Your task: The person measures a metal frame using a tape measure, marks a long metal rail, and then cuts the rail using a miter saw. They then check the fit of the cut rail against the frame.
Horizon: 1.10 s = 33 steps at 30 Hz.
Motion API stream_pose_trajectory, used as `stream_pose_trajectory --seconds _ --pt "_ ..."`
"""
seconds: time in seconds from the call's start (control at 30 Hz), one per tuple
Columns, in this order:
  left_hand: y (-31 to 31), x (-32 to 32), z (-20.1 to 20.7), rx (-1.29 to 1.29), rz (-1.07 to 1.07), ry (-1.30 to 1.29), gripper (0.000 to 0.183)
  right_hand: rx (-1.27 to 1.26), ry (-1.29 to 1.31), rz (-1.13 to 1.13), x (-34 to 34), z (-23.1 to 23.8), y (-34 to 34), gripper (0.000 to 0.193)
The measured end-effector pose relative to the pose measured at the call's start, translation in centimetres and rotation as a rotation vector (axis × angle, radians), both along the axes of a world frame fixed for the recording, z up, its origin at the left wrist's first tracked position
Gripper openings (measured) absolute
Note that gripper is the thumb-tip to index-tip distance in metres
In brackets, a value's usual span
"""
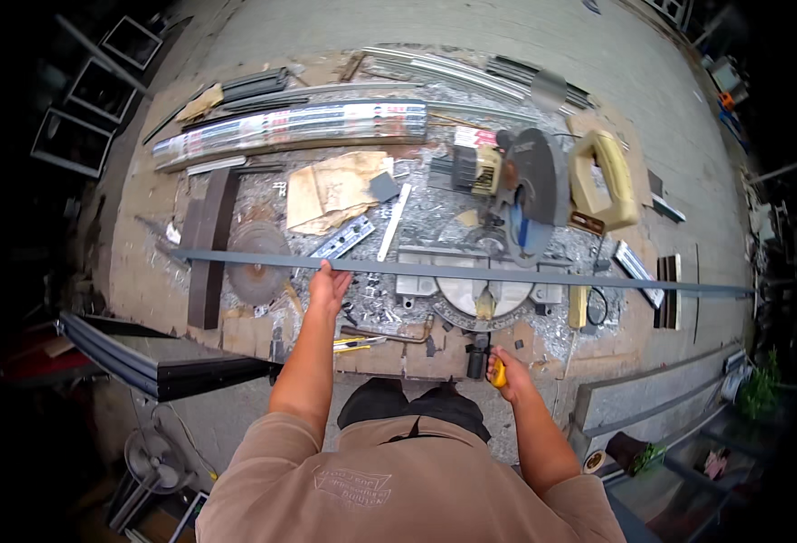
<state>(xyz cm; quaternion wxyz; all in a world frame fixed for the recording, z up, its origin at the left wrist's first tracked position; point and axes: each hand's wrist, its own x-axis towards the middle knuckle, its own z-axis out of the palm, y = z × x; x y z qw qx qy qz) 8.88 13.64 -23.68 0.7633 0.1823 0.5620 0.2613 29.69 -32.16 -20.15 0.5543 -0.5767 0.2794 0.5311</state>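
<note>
Running left to right across the worktop [611, 344], the long grey strip [462, 271] lies over the saw base [417, 286], on the person's side of the round blade [541, 185]. The left hand [328, 288] is nearer, fingers closed on the strip well left of the blade. The right hand [510, 378], lower and apart from the strip, is curled around a yellow object [499, 372] of uncertain kind, beside a black knob [476, 364].

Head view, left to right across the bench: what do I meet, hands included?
Dark brown profile → round disc → left hand → white strip → right hand → cream D-shaped handle
</note>
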Motion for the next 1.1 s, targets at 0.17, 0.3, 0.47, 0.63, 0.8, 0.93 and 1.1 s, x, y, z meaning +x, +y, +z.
stream_pose_trajectory --seconds 0.17,0.3,0.47,0.63,0.8,0.93,1.1 --pt "3.2 -2.4 -0.5 0.011 0.077 0.078 0.035 -0.081 0.124 0.038 -2.0 -1.4 -3.3 0.031" --pt "4.8 -4.7 -1.4 0.013 0.125 0.108 0.037 -0.185 0.110 0.142 -1.7 -0.6 -2.8 0.030" --pt "6.9 -4.2 -0.3 -0.013 0.064 0.125 0.036 -0.103 0.033 0.268 -0.4 -0.4 -0.4 0.029" --pt "7.2 -4.3 -0.1 -0.031 0.052 0.058 0.036 -0.104 -0.005 0.377 -0.6 1.4 4.0 0.032" --pt "7.1 -4.3 1.2 -0.029 0.003 -0.002 0.052 -0.081 -0.033 0.488 -1.1 4.3 7.4 0.041" --pt "4.3 -5.1 0.0 0.064 0.028 0.185 0.061 -0.118 -0.094 0.666 -2.1 6.9 9.8 0.050" --pt "-6.3 -3.5 1.5 0.212 -0.298 0.035 0.028 -0.111 -0.335 1.002 -4.4 11.5 13.7 0.062"
